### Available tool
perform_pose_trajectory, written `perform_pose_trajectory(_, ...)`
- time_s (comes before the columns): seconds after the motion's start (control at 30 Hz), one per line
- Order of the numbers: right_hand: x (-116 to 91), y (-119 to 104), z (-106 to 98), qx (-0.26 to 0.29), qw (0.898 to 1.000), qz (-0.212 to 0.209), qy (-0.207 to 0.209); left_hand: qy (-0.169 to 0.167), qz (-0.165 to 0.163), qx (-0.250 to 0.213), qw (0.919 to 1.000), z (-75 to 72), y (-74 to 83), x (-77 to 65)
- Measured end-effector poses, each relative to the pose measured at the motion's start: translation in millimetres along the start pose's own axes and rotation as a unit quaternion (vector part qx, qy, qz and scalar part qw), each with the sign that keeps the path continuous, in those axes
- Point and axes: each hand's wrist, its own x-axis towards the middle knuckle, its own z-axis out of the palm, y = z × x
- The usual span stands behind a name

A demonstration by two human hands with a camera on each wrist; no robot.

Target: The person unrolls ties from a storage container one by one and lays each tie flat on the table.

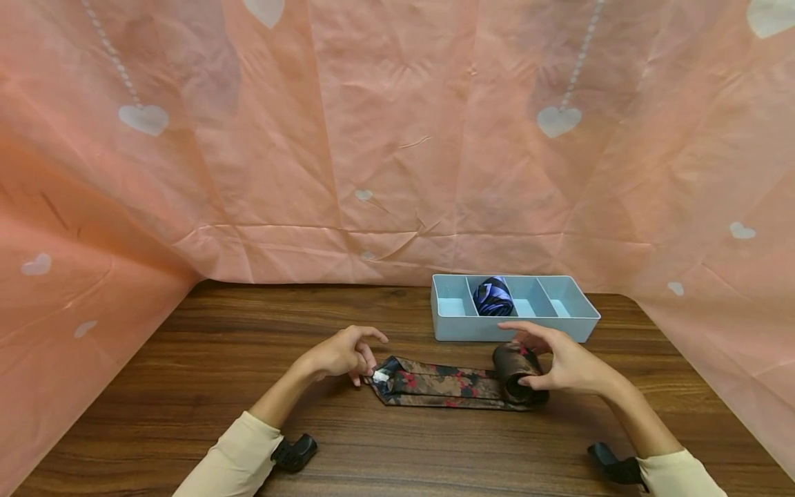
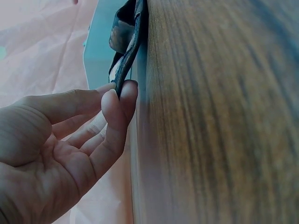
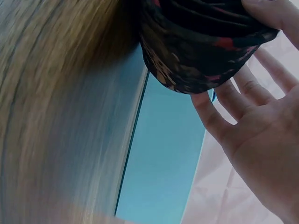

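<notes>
A brown necktie (image 1: pixel 435 384) with red and dark floral patches lies underside up on the table, part flat and part wound into a roll (image 1: pixel 514 366) at its right end. My left hand (image 1: pixel 344 353) pinches the pointed tip at the left, between thumb and fingers, as the left wrist view shows. A white label (image 1: pixel 381 376) sits near that tip. Around the roll, my right hand (image 1: pixel 568 362) holds with the thumb on the near end and the fingers along the far side. In the right wrist view the layered coils of the roll (image 3: pixel 196 60) show.
Behind the roll stands a pale blue organizer box (image 1: pixel 456 328) with several compartments. A rolled blue striped necktie (image 1: pixel 493 297) sits in its second compartment from the left. Pink fabric (image 1: pixel 397 152) with white hearts hangs behind and beside the wooden table (image 1: pixel 248 331).
</notes>
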Motion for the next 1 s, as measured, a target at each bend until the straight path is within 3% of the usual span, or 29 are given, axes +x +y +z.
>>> perform_pose_trajectory(0.23, -8, 2, -8, -0.002, 1.0, 0.0, -0.013, -0.001, 0.004, 0.0, 1.0, -0.4, -1.0, -0.3)
perform_pose_trajectory(0.63, -26, 7, -27, 0.02, 0.997, 0.044, -0.054, -0.001, 0.002, 0.0, 1.0, -0.5, -1.9, 0.0)
perform_pose_trajectory(1.0, -45, 19, -35, -0.002, 0.995, 0.07, -0.069, -0.003, 0.002, -0.004, 1.0, -0.2, -1.5, 0.5)
